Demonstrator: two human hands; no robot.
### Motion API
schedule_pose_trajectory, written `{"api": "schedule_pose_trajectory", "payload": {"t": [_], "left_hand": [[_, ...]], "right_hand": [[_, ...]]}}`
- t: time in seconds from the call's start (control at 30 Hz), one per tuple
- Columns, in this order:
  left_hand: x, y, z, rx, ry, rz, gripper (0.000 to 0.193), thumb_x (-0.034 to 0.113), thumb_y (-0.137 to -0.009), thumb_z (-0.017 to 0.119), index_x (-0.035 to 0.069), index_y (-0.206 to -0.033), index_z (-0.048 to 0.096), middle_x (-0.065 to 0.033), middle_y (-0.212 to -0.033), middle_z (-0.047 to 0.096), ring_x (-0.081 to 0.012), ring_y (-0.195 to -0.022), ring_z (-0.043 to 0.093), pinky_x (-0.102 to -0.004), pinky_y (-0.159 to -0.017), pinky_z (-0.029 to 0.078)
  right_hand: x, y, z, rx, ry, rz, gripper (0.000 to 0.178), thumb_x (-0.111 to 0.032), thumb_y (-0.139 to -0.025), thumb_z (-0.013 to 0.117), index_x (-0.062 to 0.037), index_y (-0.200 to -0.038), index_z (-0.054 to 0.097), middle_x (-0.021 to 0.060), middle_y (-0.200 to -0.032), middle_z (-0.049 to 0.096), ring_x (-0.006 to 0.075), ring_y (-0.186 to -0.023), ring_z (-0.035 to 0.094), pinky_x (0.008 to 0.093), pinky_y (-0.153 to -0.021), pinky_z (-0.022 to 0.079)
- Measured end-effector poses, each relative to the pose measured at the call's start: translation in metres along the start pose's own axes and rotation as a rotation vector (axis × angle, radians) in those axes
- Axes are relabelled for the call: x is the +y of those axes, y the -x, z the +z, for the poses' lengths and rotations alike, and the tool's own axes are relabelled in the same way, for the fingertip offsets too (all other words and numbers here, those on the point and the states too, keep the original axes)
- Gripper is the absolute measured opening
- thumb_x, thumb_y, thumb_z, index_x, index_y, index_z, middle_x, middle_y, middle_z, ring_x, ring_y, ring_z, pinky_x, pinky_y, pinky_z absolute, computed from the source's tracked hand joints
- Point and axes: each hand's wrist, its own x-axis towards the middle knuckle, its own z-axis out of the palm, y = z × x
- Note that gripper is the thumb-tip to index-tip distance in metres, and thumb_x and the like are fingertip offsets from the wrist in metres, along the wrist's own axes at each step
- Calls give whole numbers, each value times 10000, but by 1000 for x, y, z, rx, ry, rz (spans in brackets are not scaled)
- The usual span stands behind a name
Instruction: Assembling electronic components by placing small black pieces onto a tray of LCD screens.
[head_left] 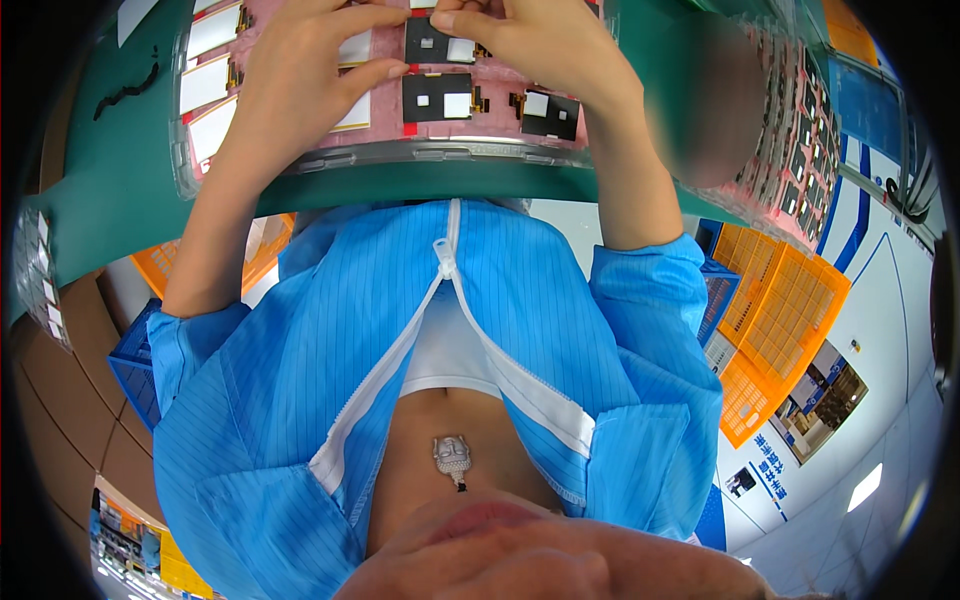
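A clear plastic tray (440,153) lined in pink lies before me on the green table, holding rows of small flat panels with short ribbon connectors. Over its left part reaches my left hand (305,70), thumb and forefinger apart, their tips at the left side of a black panel (427,43) with white squares. My right hand (535,45) is above that panel's right side, thumb and finger pinched together near its upper edge. What is in the pinch, if anything, cannot be made out. Nearer me sits another black panel (428,105); a third black panel (552,118) lies to its right.
White panels (205,83) fill the tray's left side. Further right stands a stack of similar trays (800,150), partly blurred. A dark twisted strip (127,92) lies on the green table (100,190) at left. Orange crates (775,330) and a blue crate (135,360) stand below table level.
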Motion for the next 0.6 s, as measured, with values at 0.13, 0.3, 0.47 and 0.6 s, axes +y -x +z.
{"api": "schedule_pose_trajectory", "payload": {"t": [0.13,0.3,0.47,0.6], "left_hand": [[-3,1,1,82,267,10,427,82,-669,879,4,-1062,731,-124,-1033,645,-314,-995,633,-393,-852,507],[-4,-1,1,32,93,40,405,96,-679,873,8,-1049,735,-118,-1025,649,-314,-992,632,-397,-855,504],[-39,-20,55,451,998,655,398,97,-676,874,3,-1036,733,-118,-1020,652,-313,-992,630,-400,-858,502],[-4,-7,1,-23,-35,71,396,99,-674,875,-4,-1028,728,-118,-1020,654,-315,-994,626,-403,-868,498]], "right_hand": [[-4,0,0,22,16,-18,146,-105,-855,735,41,-852,723,180,-684,660,278,-618,653,391,-610,503],[-3,0,1,52,77,-49,136,-99,-840,744,37,-838,726,189,-710,675,310,-646,667,407,-626,512],[-5,-3,5,69,116,-88,128,-98,-832,748,29,-830,729,187,-724,679,323,-677,671,423,-655,518],[0,0,3,90,170,-76,126,-111,-826,753,14,-821,734,173,-730,685,327,-696,677,432,-669,522]]}}
